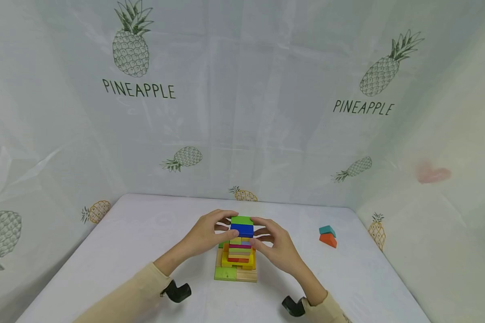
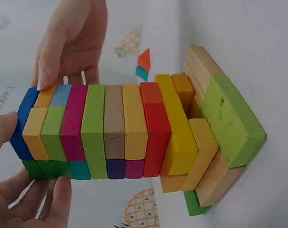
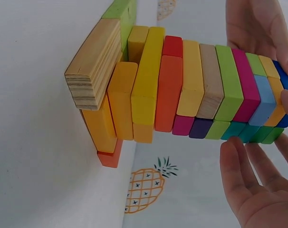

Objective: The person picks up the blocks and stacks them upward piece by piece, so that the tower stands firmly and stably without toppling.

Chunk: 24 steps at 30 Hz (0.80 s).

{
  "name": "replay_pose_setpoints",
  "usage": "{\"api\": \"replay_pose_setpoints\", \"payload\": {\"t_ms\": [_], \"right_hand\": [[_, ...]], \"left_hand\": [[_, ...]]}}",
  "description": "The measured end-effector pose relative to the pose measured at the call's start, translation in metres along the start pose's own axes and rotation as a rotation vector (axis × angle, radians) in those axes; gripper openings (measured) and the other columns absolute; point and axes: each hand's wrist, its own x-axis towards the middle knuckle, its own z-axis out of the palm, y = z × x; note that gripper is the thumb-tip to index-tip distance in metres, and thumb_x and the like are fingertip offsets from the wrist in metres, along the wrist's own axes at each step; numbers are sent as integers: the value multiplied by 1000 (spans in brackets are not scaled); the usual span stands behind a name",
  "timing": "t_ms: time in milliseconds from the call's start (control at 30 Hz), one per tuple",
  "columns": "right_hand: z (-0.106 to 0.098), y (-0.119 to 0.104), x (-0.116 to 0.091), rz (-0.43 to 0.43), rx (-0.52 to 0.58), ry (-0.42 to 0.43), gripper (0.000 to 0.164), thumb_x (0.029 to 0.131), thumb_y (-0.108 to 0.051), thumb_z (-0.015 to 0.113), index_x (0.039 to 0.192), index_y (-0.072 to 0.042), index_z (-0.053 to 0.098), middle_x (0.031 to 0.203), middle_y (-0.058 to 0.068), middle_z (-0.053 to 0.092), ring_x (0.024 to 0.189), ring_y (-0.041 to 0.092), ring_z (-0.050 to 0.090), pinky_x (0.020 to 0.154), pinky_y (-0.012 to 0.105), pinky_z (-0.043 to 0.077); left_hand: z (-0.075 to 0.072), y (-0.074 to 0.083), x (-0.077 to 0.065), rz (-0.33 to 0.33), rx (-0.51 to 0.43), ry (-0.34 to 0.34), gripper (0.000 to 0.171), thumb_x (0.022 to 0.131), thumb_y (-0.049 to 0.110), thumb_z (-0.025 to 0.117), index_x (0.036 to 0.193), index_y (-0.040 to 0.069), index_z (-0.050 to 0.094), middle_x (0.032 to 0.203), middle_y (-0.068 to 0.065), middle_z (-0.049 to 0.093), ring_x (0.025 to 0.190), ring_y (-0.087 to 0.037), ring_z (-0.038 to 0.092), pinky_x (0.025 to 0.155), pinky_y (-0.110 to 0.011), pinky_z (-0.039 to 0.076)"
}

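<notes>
A tower of coloured wooden blocks (image 1: 240, 251) stands upright on the table, its layers running through red, yellow, light green and magenta. Near its top, a blue block (image 1: 244, 230) faces me with a green block (image 1: 241, 220) above and behind it. My left hand (image 1: 210, 231) holds the top from the left, thumb against the blue block and fingers along the side and back. From the right, my right hand (image 1: 279, 246) grips the same upper layers; its thumb touches an orange block (image 2: 45, 98) just under the blue one. Both wrist views show the tower sideways.
The tower's wide base includes a light green block (image 2: 234, 121) and a plain wood block (image 3: 94, 64). Apart from it, a teal block (image 1: 327, 230) and an orange block (image 1: 328, 240) lie to the right on the white table (image 1: 145, 224). A pineapple-print cloth (image 1: 266, 112) hangs behind.
</notes>
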Motion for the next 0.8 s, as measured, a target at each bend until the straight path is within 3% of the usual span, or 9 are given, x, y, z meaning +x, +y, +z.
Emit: {"api": "replay_pose_setpoints", "payload": {"t_ms": [200,333,467,633,800], "right_hand": [[-7,1,-4,13,-14,-16,58,99,-24,78,152,-20,56,144,9,63,115,26,72,96,44,62],[-27,5,-8,61,-107,2,60,98,-25,80,153,-23,55,146,8,62,115,26,72,96,46,61],[-64,23,-18,66,-233,10,59,96,-23,81,150,-21,58,142,8,64,112,26,72,93,43,63],[-120,62,-38,33,-385,17,54,93,-13,83,143,-9,63,134,16,68,105,28,73,85,45,64],[-162,101,-53,99,-492,26,48,90,-6,85,135,-2,68,123,18,71,99,35,72,80,40,65]], "left_hand": [[3,0,0,-10,-24,-4,58,98,41,78,147,17,61,139,1,65,120,-18,64,104,-36,57],[4,1,0,-26,-34,-1,59,97,42,78,147,17,61,139,1,65,121,-18,63,105,-36,57],[5,0,0,-27,-25,8,57,97,41,78,147,18,61,139,2,65,120,-18,63,105,-35,57],[4,-1,0,-7,-16,0,58,98,41,77,148,17,61,141,1,64,121,-18,63,105,-36,57],[2,-1,-1,-11,-11,6,58,98,41,78,147,17,61,140,1,65,120,-18,64,105,-37,57]]}}
